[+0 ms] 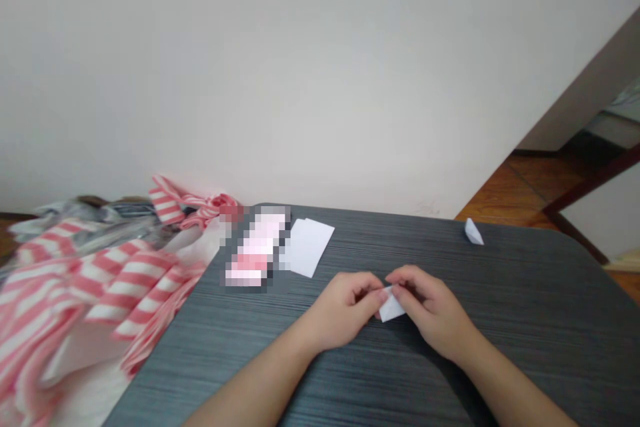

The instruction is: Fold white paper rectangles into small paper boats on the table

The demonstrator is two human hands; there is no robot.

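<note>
A small folded piece of white paper (391, 307) is pinched between my two hands, just above the dark table (350, 387). My left hand (347, 307) is closed, its thumb and fingers on the paper's upper left edge. From the other side my right hand (427, 307) grips the paper too, thumb on its upper right part. The fingertips of both hands nearly meet at the top of the paper. Fingers behind the paper are partly hidden.
Left of centre lie white paper sheets (313, 247), beside a pixelated flat object (257, 247). A small folded white paper shape (473, 232) stands near the far right edge. Red-and-white striped cloth (125, 287) is heaped left of the table; a wall (320, 80) rises behind.
</note>
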